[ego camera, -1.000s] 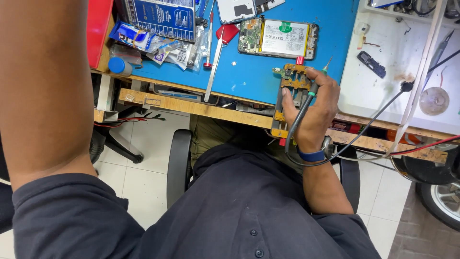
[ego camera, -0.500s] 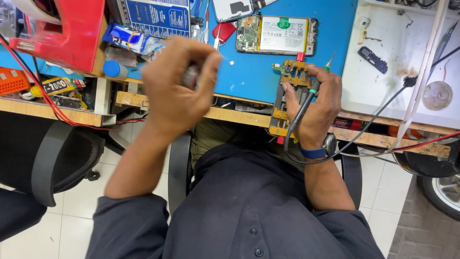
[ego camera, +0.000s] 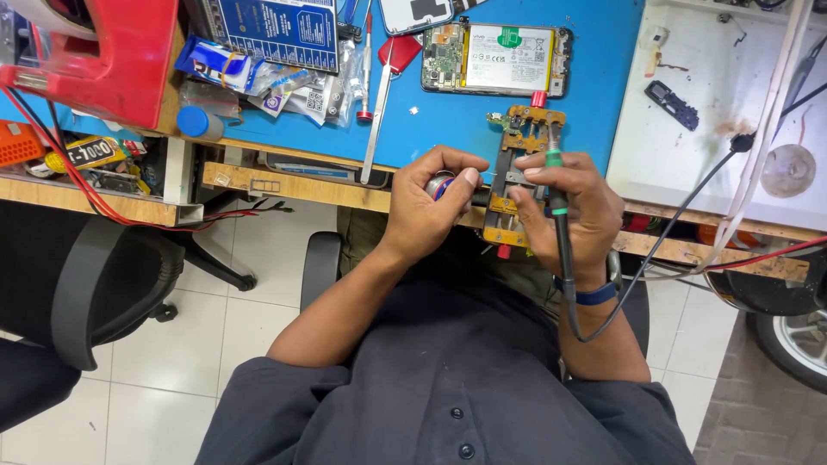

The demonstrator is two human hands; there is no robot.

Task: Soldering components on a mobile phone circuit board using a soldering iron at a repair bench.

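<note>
Two hands over the blue tabletop (ego camera: 594, 95) edge: your right hand (ego camera: 573, 211) has its fingers wrapped around the soldering iron (ego camera: 556, 185), tip on the board clamp (ego camera: 517, 176), while your left hand (ego camera: 426, 211) grips a small round tin (ego camera: 441, 185) just beside it.

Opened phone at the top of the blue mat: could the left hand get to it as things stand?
Probably not freely: the left hand is closed around a small round thing, though the blue mat between it and the opened phone looks bare.
</note>
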